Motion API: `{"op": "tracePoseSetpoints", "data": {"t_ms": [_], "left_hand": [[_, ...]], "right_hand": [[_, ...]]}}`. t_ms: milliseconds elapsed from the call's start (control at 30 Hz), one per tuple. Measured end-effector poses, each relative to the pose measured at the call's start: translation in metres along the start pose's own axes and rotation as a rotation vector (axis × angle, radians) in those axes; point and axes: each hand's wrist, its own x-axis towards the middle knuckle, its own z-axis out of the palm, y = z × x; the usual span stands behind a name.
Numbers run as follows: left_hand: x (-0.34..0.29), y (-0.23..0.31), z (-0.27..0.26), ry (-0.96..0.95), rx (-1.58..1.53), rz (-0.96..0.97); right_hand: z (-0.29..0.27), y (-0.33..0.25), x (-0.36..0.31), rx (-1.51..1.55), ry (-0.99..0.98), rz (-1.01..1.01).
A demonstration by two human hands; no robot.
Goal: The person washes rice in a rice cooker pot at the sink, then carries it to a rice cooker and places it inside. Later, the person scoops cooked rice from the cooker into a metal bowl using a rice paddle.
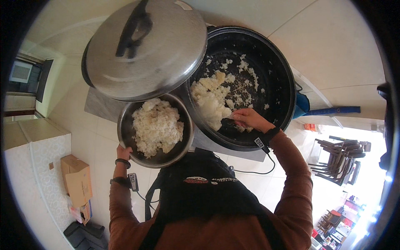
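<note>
My left hand (pixel 125 153) is closed on the near left rim of a round steel bowl (pixel 190 143). A heap of cooked white rice (pixel 157 125) fills most of that bowl. Inside a large black pot (pixel 280 89), to the right, my right hand (pixel 250 118) is closed in a pinch on a pale flat utensil, largely hidden by fingers and rice. Its fingertips are beside a clump of rice (pixel 210 98) on the pot's left side. Loose grains and a thin crust cling to the pot's bottom.
A big metal lid (pixel 154 54) with a black handle rests tilted beyond the bowl, overlapping the pot's left rim. Beneath these is a grey surface (pixel 102 104). Stacked chairs (pixel 339 160) stand at the right, a cardboard box (pixel 77 179) at the left. A cable (pixel 260 171) hangs from my right wrist.
</note>
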Motion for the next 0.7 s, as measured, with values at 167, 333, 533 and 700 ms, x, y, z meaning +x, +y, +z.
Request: {"op": "tracePoseSetpoints", "data": {"t_ms": [167,333,533,700], "left_hand": [[0.006,0.001,0.000,-0.019,-0.108,-0.044],[0.013,-0.002,-0.002,-0.021,-0.083,-0.026],[0.014,0.006,-0.002,-0.077,0.102,0.253],[0.009,0.010,-0.001,-0.025,0.156,0.190]], "right_hand": [[0.004,-0.012,-0.028,0.025,0.116,-0.005],[0.017,-0.037,-0.059,0.112,0.293,-0.020],[0.032,-0.079,-0.087,-0.035,0.329,-0.051],[0.086,-0.107,-0.075,-0.037,0.259,-0.044]]}}
